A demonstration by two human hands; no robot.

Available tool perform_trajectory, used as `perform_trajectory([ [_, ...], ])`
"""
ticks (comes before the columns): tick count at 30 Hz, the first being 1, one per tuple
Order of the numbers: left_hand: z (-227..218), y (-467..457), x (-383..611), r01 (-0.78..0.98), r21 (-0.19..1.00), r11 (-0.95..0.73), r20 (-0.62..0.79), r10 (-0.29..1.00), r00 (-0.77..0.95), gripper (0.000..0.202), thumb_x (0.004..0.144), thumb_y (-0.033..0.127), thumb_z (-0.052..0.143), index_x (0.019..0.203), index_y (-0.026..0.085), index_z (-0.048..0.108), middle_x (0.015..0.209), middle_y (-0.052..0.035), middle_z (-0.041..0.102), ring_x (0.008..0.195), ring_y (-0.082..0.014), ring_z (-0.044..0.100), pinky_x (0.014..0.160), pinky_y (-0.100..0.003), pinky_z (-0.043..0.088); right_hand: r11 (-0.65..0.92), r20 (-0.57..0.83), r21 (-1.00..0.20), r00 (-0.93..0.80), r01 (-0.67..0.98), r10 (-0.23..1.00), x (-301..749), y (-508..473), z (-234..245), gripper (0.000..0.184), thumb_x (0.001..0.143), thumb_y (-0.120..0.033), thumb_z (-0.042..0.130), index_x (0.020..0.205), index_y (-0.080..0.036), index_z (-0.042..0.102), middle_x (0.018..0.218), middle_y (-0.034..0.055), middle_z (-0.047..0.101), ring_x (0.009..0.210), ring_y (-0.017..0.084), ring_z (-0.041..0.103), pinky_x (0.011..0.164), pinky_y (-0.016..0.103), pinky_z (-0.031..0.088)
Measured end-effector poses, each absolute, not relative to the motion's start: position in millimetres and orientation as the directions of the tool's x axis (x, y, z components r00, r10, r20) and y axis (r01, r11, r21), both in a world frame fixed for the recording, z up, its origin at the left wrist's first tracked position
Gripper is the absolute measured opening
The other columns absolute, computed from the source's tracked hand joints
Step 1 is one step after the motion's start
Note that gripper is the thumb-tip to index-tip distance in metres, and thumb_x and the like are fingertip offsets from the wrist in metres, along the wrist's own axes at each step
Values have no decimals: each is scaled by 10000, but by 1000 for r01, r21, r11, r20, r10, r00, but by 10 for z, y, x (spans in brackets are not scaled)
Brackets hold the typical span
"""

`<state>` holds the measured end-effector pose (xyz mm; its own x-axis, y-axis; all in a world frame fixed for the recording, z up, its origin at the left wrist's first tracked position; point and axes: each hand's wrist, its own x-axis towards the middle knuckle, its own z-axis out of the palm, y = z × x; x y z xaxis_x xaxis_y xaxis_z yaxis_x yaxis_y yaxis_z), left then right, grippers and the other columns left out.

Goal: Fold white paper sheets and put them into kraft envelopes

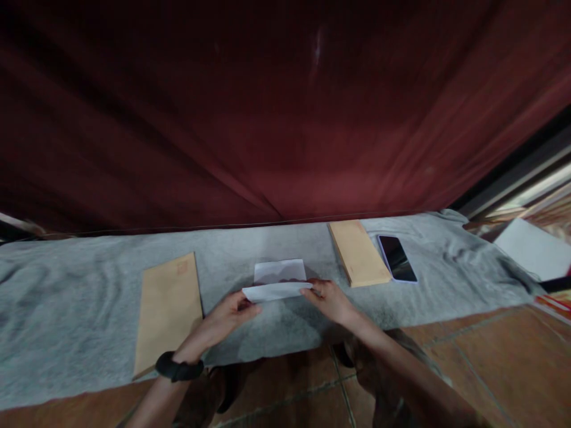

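Observation:
A white sheet of paper [279,279] lies partly folded on the grey cloth [80,279], its near edge lifted. My left hand [225,318] pinches the paper's left corner, and a black band sits on that wrist. My right hand [330,299] pinches the right corner of the folded edge. A brown envelope [168,309] lies just left of my left hand. A stack of brown envelopes [359,252] lies to the right of my right hand.
A dark phone [397,258] lies screen up beside the envelope stack. A dark red curtain [267,119] hangs behind the cloth. White sheets [533,249] rest at the far right. Terracotta floor tiles [491,351] run along the near side.

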<state>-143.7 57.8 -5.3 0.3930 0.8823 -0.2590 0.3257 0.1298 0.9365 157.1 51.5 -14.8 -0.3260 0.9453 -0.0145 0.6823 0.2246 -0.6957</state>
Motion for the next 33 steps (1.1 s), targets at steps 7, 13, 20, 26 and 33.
perform_trajectory([
  [7, -30, 660, -1245, 248, 943, 221, -292, 907, 302, 425, 719, 547, 720, 896, 160, 715, 860, -49, 721, 814, -207, 633, 716, -305, 503, 105, -26, -745, -186, 659, 982, 1531, 540, -209, 257, 983, -340, 522, 955, -178, 718, 776, 24, 731, 678, 159, 641, 620, 243, 431],
  [13, -205, 730, -1222, 370, 915, 163, -241, 954, 176, 367, 735, 544, 638, 644, 196, 563, 609, 37, 516, 603, -131, 498, 573, -248, 397, 42, -55, -563, -88, 826, 995, 1477, 565, -190, 171, 994, -300, 524, 1062, -196, 642, 846, 35, 743, 754, 176, 688, 645, 242, 417],
  [20, -317, 779, -1161, 423, 898, 120, -181, 978, 106, 311, 747, 503, 606, 663, 208, 559, 595, 32, 540, 571, -137, 499, 532, -247, 366, -22, -121, -443, -35, 896, 992, 1395, 598, -153, 296, 1015, -322, 497, 1278, -197, 548, 979, 70, 765, 914, 224, 731, 732, 275, 481],
  [26, -365, 784, -1120, 456, 882, 115, -151, 988, 43, 228, 733, 430, 621, 817, 218, 604, 675, 14, 655, 607, -163, 576, 564, -261, 399, -58, -134, -374, 8, 926, 991, 1323, 594, -98, 449, 1024, -323, 469, 1452, -192, 425, 1062, 103, 762, 963, 249, 737, 804, 323, 516],
  [33, -230, 773, -1055, 540, 829, 146, -163, 986, -17, 283, 726, 378, 632, 955, 221, 577, 650, 41, 632, 572, -166, 575, 569, -273, 388, -56, -138, -224, 26, 973, 990, 1255, 616, -102, 506, 1026, -322, 453, 1508, -185, 379, 1061, 117, 760, 948, 270, 741, 833, 366, 534],
])
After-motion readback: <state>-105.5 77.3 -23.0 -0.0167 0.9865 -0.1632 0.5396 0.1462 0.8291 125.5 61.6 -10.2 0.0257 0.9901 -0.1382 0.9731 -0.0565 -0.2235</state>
